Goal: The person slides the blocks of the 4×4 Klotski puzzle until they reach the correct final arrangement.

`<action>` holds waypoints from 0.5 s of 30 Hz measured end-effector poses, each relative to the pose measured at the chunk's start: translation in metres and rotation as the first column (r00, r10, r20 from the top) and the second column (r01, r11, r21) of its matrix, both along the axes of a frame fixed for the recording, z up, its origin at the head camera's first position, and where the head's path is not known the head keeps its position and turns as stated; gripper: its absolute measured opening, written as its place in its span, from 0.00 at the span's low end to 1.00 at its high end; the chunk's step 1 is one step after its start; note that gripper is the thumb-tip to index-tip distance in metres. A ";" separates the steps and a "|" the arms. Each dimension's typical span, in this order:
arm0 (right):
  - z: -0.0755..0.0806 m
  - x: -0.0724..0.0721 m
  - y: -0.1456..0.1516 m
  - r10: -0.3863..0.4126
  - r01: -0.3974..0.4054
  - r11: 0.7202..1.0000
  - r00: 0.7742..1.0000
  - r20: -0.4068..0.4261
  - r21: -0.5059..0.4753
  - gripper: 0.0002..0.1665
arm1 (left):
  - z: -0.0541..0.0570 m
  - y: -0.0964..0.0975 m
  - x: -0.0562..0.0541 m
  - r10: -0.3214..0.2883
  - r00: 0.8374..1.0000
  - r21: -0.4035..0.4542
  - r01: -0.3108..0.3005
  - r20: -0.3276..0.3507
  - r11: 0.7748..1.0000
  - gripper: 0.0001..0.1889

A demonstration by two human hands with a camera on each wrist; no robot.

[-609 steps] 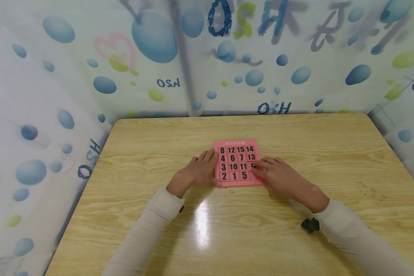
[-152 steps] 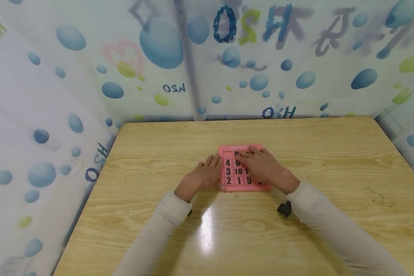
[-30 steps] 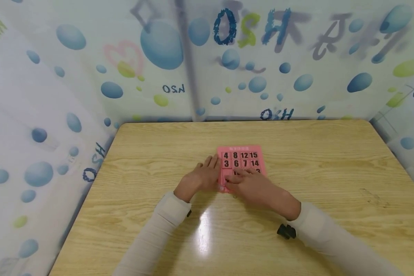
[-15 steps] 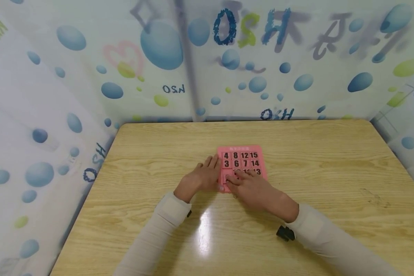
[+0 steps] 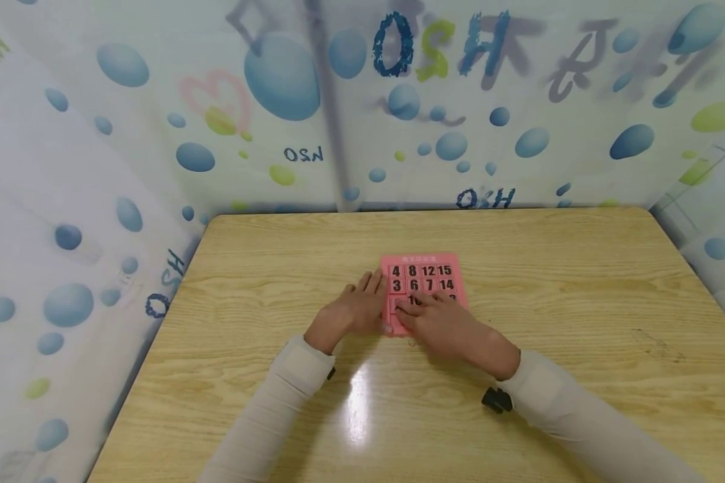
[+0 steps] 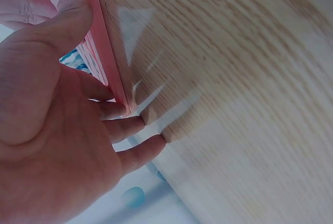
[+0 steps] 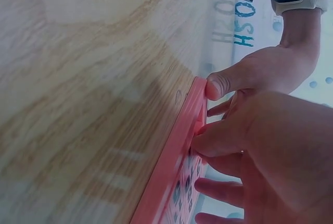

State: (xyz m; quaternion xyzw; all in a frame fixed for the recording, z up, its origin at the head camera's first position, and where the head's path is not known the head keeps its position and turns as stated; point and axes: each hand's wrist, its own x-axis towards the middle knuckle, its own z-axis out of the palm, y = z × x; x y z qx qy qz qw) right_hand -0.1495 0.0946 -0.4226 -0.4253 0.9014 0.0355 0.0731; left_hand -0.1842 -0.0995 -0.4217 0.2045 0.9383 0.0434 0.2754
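A pink sliding number puzzle [image 5: 421, 259] lies flat on the table. Its upper rows read 4, 8, 12, 15 and 3, 6, 7, 14; the lower rows are mostly under my right hand [image 5: 450, 329]. That hand reaches over from the near right, index fingertip on a tile in the left column, third row, other fingers spread above the tiles. My left hand [image 5: 353, 310] lies along the puzzle's left side, fingers straight, thumb at the near left corner. In the left wrist view, its thumb [image 6: 73, 18] touches the pink frame [image 6: 106, 52]. The right wrist view shows the right fingers [image 7: 221, 190] over the tiles.
The wooden table [image 5: 278, 268] runs back to a wall covering [image 5: 483, 80] printed with blue bubbles and letters. A dark wrist device [image 5: 497, 400] sits below the right cuff. Small marks [image 5: 655, 342] show on the table at right.
Since 20 seconds ago the tiles have shifted round the frame; 4 and 3 now head the left column. Over the last second the right index finger slid slightly away from the person, its tile with it.
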 end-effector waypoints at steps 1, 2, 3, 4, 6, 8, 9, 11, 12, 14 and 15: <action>0.000 0.000 0.000 -0.001 0.001 1.000 1.000 0.002 0.001 0.26 | 0.000 0.000 0.000 0.001 1.000 0.002 -0.001 0.001 1.000 0.52; 0.000 -0.001 0.000 0.001 -0.001 1.000 1.000 -0.002 0.000 0.26 | 0.000 0.000 0.000 0.001 1.000 0.002 -0.001 0.001 1.000 0.52; 0.000 -0.002 0.000 0.001 -0.001 1.000 1.000 -0.002 -0.003 0.26 | 0.000 0.000 0.000 0.001 1.000 0.003 -0.001 0.002 1.000 0.53; 0.000 -0.003 0.000 0.000 0.000 1.000 1.000 -0.003 -0.005 0.26 | 0.000 0.000 0.000 0.001 1.000 0.001 -0.001 0.002 1.000 0.53; -0.001 -0.005 0.000 -0.003 0.003 1.000 1.000 -0.002 -0.012 0.26 | 0.000 -0.001 0.000 0.001 1.000 0.002 -0.001 0.003 1.000 0.53; -0.002 -0.007 0.000 -0.009 0.009 1.000 1.000 0.000 -0.016 0.26 | 0.000 -0.001 -0.001 0.002 1.000 0.001 -0.002 0.001 1.000 0.53; -0.002 -0.008 0.000 -0.011 0.011 1.000 1.000 0.001 -0.019 0.26 | 0.000 -0.001 0.000 0.001 1.000 -0.001 -0.001 0.000 1.000 0.53; -0.002 -0.009 0.001 -0.008 0.008 1.000 1.000 -0.004 -0.017 0.26 | 0.000 -0.001 -0.001 0.000 1.000 -0.001 0.000 -0.002 1.000 0.53; -0.002 -0.009 0.001 -0.005 0.005 1.000 1.000 -0.010 -0.015 0.26 | 0.000 -0.001 -0.001 -0.001 1.000 -0.001 0.001 -0.003 1.000 0.53; -0.002 -0.008 0.003 0.006 -0.007 1.000 1.000 -0.026 -0.018 0.26 | 0.000 -0.001 -0.001 -0.005 1.000 0.001 0.005 -0.003 1.000 0.53; -0.002 -0.007 0.004 0.011 -0.012 1.000 0.999 -0.033 -0.023 0.25 | 0.000 -0.001 -0.001 -0.005 1.000 0.001 0.005 -0.001 1.000 0.54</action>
